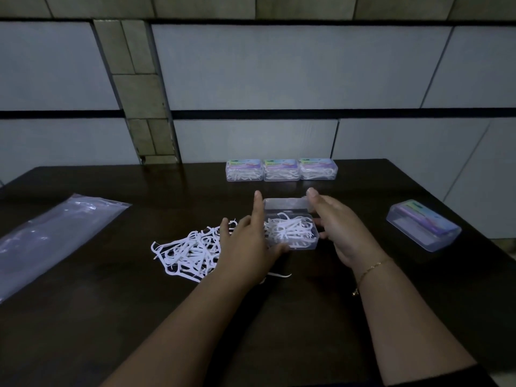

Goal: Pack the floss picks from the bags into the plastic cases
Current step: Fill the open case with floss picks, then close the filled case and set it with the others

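While both open hands (251,241) (339,227) flank it, the case (291,231) holds picks.

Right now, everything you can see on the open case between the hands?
The open plastic case is a clear, rounded rectangular box on the dark table, lying flat. Its hinged lid stands open at the far side. White floss picks lie tangled inside, filling much of it. The left hand touches its left side and near corner; the right hand is at its right side, fingers by the lid.
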